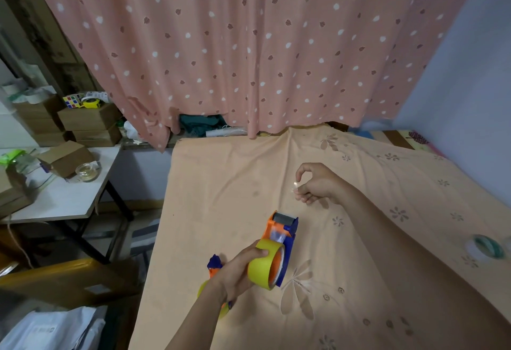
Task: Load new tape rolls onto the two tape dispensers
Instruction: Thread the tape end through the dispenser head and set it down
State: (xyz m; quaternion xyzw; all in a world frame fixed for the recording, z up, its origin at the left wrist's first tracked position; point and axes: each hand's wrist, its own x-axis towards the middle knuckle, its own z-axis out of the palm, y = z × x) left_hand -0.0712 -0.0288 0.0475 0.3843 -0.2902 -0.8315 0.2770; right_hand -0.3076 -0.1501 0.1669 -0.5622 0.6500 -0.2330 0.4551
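I see my left hand (237,272) wrapped around the orange-and-blue plastic tape dispenser (279,242), thumb pressing the yellow tape roll (264,264) seated on it, above the peach floral-cloth worktop (221,184). At one o'clock from it, my right hand (315,184) hovers half-curled, fingertips pinching a small clear tape scrap (295,186). A second dispenser (214,266) lies under my left wrist.

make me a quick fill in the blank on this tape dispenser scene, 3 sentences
1. The left hand grips a dispenser loaded with a ____ tape roll.
2. The right hand pinches a small scrap of ____ tape.
3. A white and green roll lies on the orange sheet near the picture's ____ edge.

Missing words: yellow; clear; right
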